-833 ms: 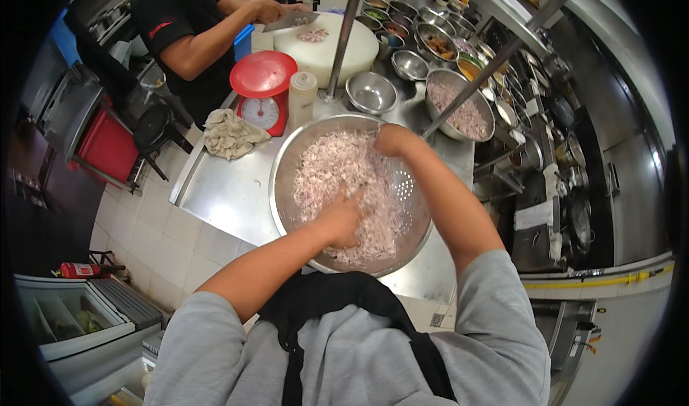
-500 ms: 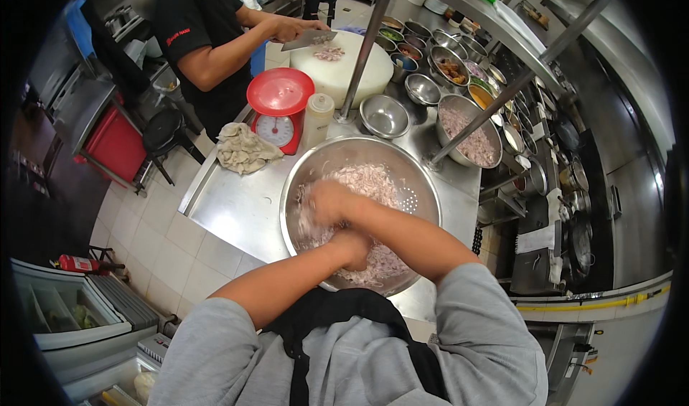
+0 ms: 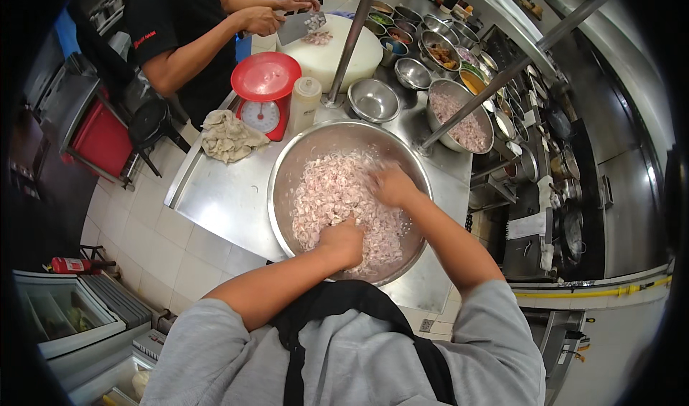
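Chopped pale-pink pieces (image 3: 323,183) lie heaped in the wide steel bowl (image 3: 359,135), covering much of its bottom. I see that bowl resting on the steel counter (image 3: 222,205), just in front of the black apron (image 3: 344,295). The left hand (image 3: 343,244) is sunk into the near part of the heap, its back showing; the fingers are mostly under the pieces, so I cannot tell from my end whether they are spread or pinching any. The right hand (image 3: 395,185) is at the right side of the heap — blurred, fingertips among the pieces — and I cannot tell whether its fingers are spread or together. The two hands are apart from each other.

Past the bowl's far left side I have a crumpled cloth (image 3: 230,135), a red scale (image 3: 267,83) and a squeeze bottle (image 3: 305,105). Beyond the far rim stands a small steel bowl (image 3: 374,100), and to its right a second bowl (image 3: 449,139) with similar pink pieces in it. At the upper left a co-worker (image 3: 179,33) holds a cleaver (image 3: 294,29) over a thick white chopping block (image 3: 359,54).
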`<act>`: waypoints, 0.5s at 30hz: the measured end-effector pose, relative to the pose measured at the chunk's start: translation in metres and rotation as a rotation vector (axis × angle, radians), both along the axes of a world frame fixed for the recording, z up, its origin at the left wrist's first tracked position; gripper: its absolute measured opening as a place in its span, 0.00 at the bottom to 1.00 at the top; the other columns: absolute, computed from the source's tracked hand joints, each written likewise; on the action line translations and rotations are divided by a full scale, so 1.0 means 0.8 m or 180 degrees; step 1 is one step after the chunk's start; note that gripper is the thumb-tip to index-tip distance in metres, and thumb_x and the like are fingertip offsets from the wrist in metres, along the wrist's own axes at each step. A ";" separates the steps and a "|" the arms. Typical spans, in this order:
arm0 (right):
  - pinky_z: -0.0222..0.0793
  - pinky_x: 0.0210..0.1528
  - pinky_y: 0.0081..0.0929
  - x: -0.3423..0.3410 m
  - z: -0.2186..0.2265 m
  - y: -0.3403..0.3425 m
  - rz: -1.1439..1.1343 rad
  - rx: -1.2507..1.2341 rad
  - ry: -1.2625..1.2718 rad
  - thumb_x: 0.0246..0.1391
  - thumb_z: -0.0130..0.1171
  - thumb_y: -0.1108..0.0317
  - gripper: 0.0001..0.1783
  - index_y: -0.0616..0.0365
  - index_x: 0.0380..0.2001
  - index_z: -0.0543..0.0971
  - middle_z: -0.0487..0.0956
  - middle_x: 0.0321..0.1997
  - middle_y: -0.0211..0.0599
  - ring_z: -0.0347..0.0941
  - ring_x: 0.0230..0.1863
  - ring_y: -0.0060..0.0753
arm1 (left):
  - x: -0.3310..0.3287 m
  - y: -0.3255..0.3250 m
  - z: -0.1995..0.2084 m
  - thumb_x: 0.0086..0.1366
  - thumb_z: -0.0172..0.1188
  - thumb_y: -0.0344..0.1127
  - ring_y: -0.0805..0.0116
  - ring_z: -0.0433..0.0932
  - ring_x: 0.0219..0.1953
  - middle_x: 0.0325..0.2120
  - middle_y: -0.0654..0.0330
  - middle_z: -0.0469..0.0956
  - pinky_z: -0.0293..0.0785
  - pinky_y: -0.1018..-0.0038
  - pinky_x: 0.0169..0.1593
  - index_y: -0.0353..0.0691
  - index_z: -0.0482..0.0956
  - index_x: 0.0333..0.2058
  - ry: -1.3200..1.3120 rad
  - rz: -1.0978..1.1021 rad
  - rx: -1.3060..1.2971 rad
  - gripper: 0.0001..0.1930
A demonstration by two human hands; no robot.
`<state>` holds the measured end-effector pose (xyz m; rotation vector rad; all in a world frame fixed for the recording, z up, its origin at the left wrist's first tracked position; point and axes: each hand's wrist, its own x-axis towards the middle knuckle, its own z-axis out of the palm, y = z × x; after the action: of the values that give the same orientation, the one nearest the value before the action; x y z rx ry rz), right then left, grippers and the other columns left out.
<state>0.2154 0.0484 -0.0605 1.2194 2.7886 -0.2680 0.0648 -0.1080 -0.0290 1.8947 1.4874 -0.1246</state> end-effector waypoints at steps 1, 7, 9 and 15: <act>0.56 0.63 0.42 0.013 0.008 -0.020 -0.0061 -0.0155 -0.0383 0.50 0.51 0.54 0.28 0.56 0.53 0.73 0.72 0.55 0.51 0.63 0.60 0.54 | -0.006 -0.002 0.006 0.49 0.56 0.32 0.52 0.76 0.48 0.52 0.46 0.68 0.75 0.62 0.48 0.41 0.73 0.51 0.0062 0.0011 -0.0065 0.26; 0.59 0.61 0.46 0.022 0.069 -0.124 0.0284 -0.0582 -0.0325 0.43 0.57 0.65 0.31 0.56 0.55 0.70 0.74 0.52 0.52 0.63 0.59 0.53 | -0.037 0.009 0.051 0.49 0.57 0.29 0.48 0.76 0.46 0.52 0.43 0.69 0.74 0.63 0.48 0.35 0.77 0.45 -0.0062 0.0396 0.0664 0.20; 0.64 0.58 0.41 -0.012 0.044 -0.117 -0.0072 -0.0547 -0.0384 0.38 0.64 0.65 0.38 0.53 0.58 0.68 0.65 0.60 0.57 0.65 0.57 0.58 | -0.044 0.012 0.004 0.48 0.57 0.28 0.47 0.75 0.47 0.47 0.42 0.71 0.73 0.60 0.49 0.36 0.76 0.46 0.0003 0.0502 0.1189 0.22; 0.66 0.55 0.36 -0.016 0.017 -0.034 -0.0587 -0.0112 0.1197 0.36 0.63 0.67 0.34 0.54 0.53 0.72 0.73 0.54 0.53 0.68 0.54 0.52 | -0.026 0.048 0.015 0.52 0.52 0.21 0.43 0.73 0.46 0.44 0.41 0.71 0.71 0.58 0.49 0.33 0.71 0.49 -0.0857 0.0556 0.1683 0.22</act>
<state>0.2024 0.0214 -0.0470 1.5647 2.9552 -0.6171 0.0441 -0.0698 -0.0169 2.0605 1.5883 0.6383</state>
